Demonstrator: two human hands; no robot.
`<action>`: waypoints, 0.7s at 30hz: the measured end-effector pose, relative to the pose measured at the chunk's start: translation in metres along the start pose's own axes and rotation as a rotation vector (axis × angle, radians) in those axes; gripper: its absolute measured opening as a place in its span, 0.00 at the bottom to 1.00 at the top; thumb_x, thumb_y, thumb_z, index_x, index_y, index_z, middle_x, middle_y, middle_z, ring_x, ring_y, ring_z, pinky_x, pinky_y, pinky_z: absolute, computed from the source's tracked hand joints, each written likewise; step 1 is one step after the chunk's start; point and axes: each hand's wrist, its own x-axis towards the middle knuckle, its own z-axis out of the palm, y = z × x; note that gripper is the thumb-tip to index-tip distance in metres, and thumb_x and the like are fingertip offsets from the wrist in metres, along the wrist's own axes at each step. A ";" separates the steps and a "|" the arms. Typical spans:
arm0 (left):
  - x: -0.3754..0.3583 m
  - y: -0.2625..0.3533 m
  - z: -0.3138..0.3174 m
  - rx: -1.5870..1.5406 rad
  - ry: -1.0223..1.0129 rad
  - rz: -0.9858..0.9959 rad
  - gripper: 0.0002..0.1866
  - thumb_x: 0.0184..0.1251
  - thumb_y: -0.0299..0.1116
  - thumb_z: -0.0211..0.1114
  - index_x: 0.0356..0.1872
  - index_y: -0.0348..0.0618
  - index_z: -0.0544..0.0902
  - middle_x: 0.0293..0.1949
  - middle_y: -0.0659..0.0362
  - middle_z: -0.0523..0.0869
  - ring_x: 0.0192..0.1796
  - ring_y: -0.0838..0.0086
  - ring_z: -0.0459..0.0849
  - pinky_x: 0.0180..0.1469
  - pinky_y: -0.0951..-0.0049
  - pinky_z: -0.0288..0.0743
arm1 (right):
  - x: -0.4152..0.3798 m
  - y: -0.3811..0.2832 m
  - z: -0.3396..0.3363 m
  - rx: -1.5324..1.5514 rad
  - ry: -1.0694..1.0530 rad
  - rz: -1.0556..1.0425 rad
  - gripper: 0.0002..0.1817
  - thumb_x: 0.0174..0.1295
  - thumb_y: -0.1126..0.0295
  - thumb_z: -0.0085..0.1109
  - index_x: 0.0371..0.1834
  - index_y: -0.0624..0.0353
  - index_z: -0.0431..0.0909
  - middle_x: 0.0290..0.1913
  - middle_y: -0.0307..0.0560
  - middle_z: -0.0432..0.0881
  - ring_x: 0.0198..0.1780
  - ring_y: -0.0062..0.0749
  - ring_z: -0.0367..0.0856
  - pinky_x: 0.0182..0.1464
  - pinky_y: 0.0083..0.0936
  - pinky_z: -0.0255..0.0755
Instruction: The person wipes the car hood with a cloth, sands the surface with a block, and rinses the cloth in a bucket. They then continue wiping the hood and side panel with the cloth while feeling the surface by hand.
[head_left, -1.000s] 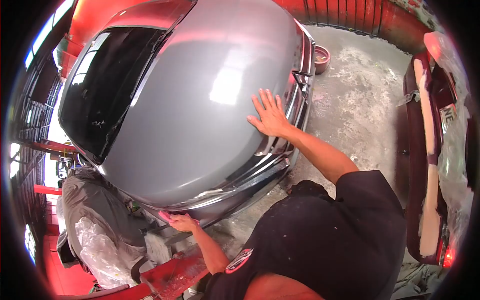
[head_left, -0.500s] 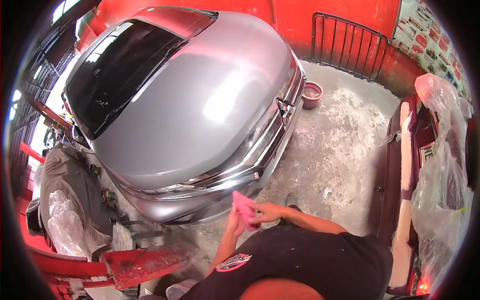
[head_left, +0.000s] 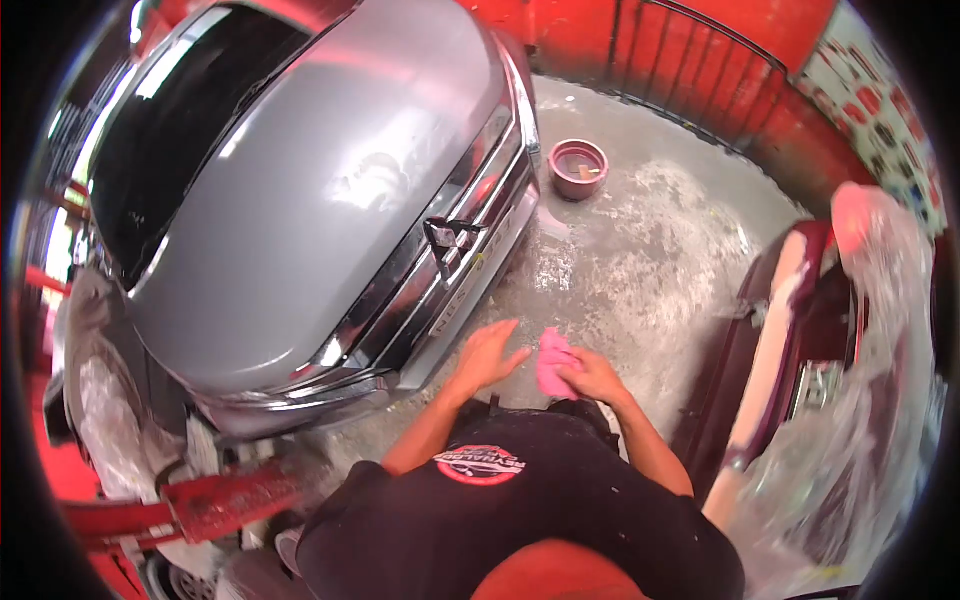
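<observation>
A crumpled pink cloth (head_left: 553,364) is gripped in my right hand (head_left: 594,379), thumb across its front. My left hand (head_left: 490,357) hangs just to the left of it, fingers and thumb apart, holding nothing. Both hands are in front of my body, above the floor. Close by on the left stands a silver-grey car (head_left: 330,190), its chrome grille (head_left: 450,235) and bumper toward me. My left hand is nearest the bumper but appears apart from it.
A maroon tub (head_left: 578,168) with liquid stands on the worn concrete floor (head_left: 650,240). To the right is a maroon car part (head_left: 730,370) with a beige strip, beside plastic sheeting (head_left: 840,480). A red panel (head_left: 235,500) lies lower left. A black metal rack (head_left: 690,70) leans on the red wall.
My left hand has let go of the pink cloth and moved away from it. The right hand keeps the cloth. My view has turned right, bringing the tub and grille nearer.
</observation>
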 end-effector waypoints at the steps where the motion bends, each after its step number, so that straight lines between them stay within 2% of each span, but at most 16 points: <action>1: 0.024 0.011 -0.003 -0.013 0.023 -0.034 0.34 0.68 0.52 0.66 0.66 0.36 0.74 0.65 0.39 0.76 0.69 0.48 0.74 0.74 0.54 0.61 | 0.004 0.024 -0.024 0.006 0.098 -0.030 0.26 0.63 0.57 0.63 0.62 0.59 0.78 0.47 0.55 0.87 0.48 0.42 0.85 0.53 0.36 0.76; 2: 0.045 0.019 -0.005 -0.034 0.137 -0.005 0.34 0.65 0.51 0.68 0.64 0.36 0.76 0.64 0.41 0.77 0.69 0.48 0.73 0.73 0.53 0.62 | 0.007 0.045 -0.049 0.013 0.195 -0.060 0.29 0.61 0.54 0.64 0.63 0.57 0.78 0.48 0.58 0.87 0.49 0.51 0.86 0.52 0.42 0.77; 3: 0.065 0.025 -0.006 -0.052 0.246 0.022 0.33 0.63 0.49 0.70 0.62 0.36 0.77 0.63 0.43 0.78 0.69 0.48 0.72 0.71 0.53 0.64 | 0.009 0.062 -0.072 0.000 0.157 -0.066 0.29 0.61 0.54 0.64 0.63 0.57 0.78 0.48 0.58 0.87 0.49 0.51 0.86 0.52 0.42 0.77; 4: 0.085 0.029 -0.010 -0.059 0.263 -0.012 0.33 0.63 0.49 0.70 0.62 0.36 0.77 0.63 0.43 0.78 0.69 0.48 0.72 0.71 0.53 0.64 | 0.013 0.077 -0.093 0.061 0.231 -0.015 0.27 0.62 0.56 0.64 0.61 0.60 0.79 0.48 0.56 0.87 0.47 0.47 0.87 0.51 0.39 0.78; 5: 0.106 0.031 -0.017 0.054 0.374 0.010 0.32 0.63 0.48 0.71 0.62 0.36 0.77 0.65 0.42 0.76 0.71 0.47 0.69 0.72 0.49 0.60 | 0.022 0.081 -0.112 0.122 0.305 0.031 0.25 0.63 0.58 0.64 0.58 0.63 0.80 0.47 0.54 0.88 0.46 0.43 0.87 0.50 0.36 0.78; 6: 0.126 0.031 -0.026 0.178 0.484 0.029 0.32 0.62 0.46 0.72 0.62 0.36 0.77 0.67 0.42 0.73 0.73 0.46 0.66 0.74 0.45 0.57 | 0.032 0.083 -0.128 0.114 0.267 0.013 0.25 0.63 0.58 0.64 0.58 0.63 0.80 0.47 0.54 0.88 0.46 0.43 0.87 0.50 0.36 0.78; 8: 0.167 0.032 -0.046 0.230 0.588 -0.039 0.32 0.62 0.45 0.72 0.63 0.37 0.77 0.68 0.41 0.71 0.73 0.44 0.64 0.74 0.42 0.54 | 0.052 0.068 -0.167 0.395 0.226 0.251 0.18 0.66 0.66 0.64 0.55 0.66 0.80 0.42 0.41 0.86 0.39 0.22 0.82 0.43 0.23 0.76; 9: 0.189 0.030 -0.056 0.272 0.670 -0.065 0.32 0.62 0.45 0.72 0.63 0.37 0.77 0.69 0.39 0.69 0.74 0.42 0.61 0.75 0.39 0.51 | 0.070 0.074 -0.177 0.378 0.192 0.235 0.18 0.66 0.66 0.64 0.55 0.66 0.80 0.42 0.41 0.86 0.39 0.22 0.82 0.43 0.23 0.76; 11: 0.235 0.018 -0.072 0.337 0.769 -0.130 0.34 0.61 0.46 0.72 0.64 0.35 0.76 0.70 0.37 0.66 0.75 0.40 0.59 0.75 0.38 0.48 | 0.109 0.089 -0.196 0.534 0.179 0.263 0.16 0.68 0.68 0.63 0.54 0.65 0.81 0.40 0.39 0.86 0.36 0.19 0.81 0.40 0.21 0.75; 14: 0.310 0.000 -0.073 0.321 0.821 -0.222 0.38 0.60 0.46 0.72 0.67 0.33 0.72 0.72 0.36 0.64 0.76 0.39 0.57 0.76 0.38 0.45 | 0.173 0.085 -0.236 0.470 0.064 0.264 0.16 0.68 0.67 0.63 0.54 0.65 0.81 0.40 0.40 0.86 0.38 0.20 0.82 0.43 0.22 0.76; 16: 0.366 -0.005 -0.092 0.404 0.879 -0.206 0.40 0.60 0.46 0.72 0.69 0.33 0.70 0.72 0.35 0.63 0.76 0.38 0.56 0.76 0.36 0.44 | 0.214 0.077 -0.267 0.372 0.045 0.307 0.18 0.66 0.66 0.64 0.55 0.65 0.80 0.41 0.41 0.87 0.40 0.22 0.82 0.45 0.23 0.76; 18: 0.415 -0.002 -0.107 0.377 0.830 -0.267 0.42 0.61 0.48 0.70 0.71 0.31 0.67 0.73 0.34 0.61 0.77 0.37 0.54 0.75 0.34 0.43 | 0.248 0.085 -0.304 0.283 0.008 0.342 0.20 0.65 0.64 0.65 0.56 0.65 0.80 0.42 0.43 0.87 0.41 0.23 0.82 0.47 0.24 0.76; 20: 0.454 0.000 -0.119 0.394 0.837 -0.298 0.43 0.62 0.50 0.69 0.71 0.30 0.66 0.74 0.34 0.60 0.77 0.36 0.53 0.75 0.33 0.41 | 0.283 0.103 -0.340 -0.037 -0.041 0.224 0.27 0.61 0.60 0.67 0.60 0.65 0.80 0.42 0.53 0.89 0.41 0.33 0.86 0.47 0.30 0.78; 21: 0.469 -0.002 -0.126 0.428 0.832 -0.311 0.45 0.63 0.52 0.68 0.72 0.29 0.64 0.75 0.33 0.58 0.78 0.36 0.50 0.75 0.32 0.39 | 0.297 0.105 -0.360 -0.076 -0.046 0.221 0.30 0.59 0.59 0.67 0.62 0.64 0.79 0.44 0.57 0.88 0.44 0.38 0.87 0.50 0.32 0.78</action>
